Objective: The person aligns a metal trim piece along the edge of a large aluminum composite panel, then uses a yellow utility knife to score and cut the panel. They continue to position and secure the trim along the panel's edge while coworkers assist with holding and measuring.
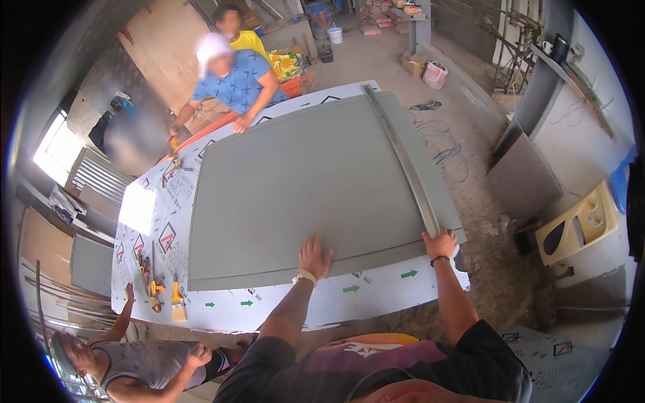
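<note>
A large grey panel (289,181) lies on a white film-covered sheet (269,295) printed with arrows. Near the panel's front edge my left hand (314,256) rests flat, fingers spread, holding nothing. A long metal bar (400,151) runs across the panel's right side, from the far edge to the near one. My right hand (440,243) grips the near end of this bar at the panel's right front corner. Grooved lines run along the panel's edges.
A paintbrush (179,302) and several hand tools (153,285) lie on the sheet's left side. Across the table a person in blue (238,87) leans on the edge, another person behind. At lower left sits a person in grey (154,363). Cables (440,144) trail over the right floor.
</note>
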`<state>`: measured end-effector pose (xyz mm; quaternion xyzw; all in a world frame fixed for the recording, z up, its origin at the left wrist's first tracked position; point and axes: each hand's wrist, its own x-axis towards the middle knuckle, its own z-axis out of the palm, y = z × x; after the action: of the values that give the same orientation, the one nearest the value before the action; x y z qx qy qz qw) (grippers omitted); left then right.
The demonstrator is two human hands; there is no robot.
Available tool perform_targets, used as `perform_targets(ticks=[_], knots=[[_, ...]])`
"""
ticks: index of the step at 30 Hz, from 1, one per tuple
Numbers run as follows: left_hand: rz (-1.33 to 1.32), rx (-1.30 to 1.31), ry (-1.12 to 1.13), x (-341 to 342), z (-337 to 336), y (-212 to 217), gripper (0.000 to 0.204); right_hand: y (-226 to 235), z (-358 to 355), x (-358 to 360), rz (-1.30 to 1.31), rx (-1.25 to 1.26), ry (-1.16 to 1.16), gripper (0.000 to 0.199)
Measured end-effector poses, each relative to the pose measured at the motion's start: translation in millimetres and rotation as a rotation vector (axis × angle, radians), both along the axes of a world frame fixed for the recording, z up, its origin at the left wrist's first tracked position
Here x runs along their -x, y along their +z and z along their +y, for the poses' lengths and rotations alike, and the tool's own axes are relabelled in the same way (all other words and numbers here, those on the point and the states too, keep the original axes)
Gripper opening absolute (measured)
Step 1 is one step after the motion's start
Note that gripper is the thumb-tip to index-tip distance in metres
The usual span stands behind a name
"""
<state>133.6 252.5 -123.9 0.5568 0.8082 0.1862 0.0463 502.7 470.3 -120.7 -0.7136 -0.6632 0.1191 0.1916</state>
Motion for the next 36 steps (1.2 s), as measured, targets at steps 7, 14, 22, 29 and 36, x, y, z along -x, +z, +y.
perform_targets(ticks=[7, 14, 22, 29, 36], knots=[[-0.01, 0.027, 0.008, -4, 2, 9, 0.071, 11, -58, -23, 0.161, -0.141, 0.372, 0.046], [-0.05, -0.027, 0.084, 0, -1, -9, 0.069, -9, -173, -25, 0.402, -0.014, 1.005, 0.03], [-0.412, -0.204, 0.287, 54, -83, 40, 0.051, -20, -175, -22, 0.347, -0.046, 0.908, 0.022], [-0.185, -0.206, 0.741, 306, -247, 43, 0.055, -47, -168, 7, 0.258, 0.016, 0.649, 0.01], [-0.257, -0.008, 0.95, 508, -422, 17, 0.057, -43, -213, 67, 0.139, 0.006, 0.283, 0.021]])
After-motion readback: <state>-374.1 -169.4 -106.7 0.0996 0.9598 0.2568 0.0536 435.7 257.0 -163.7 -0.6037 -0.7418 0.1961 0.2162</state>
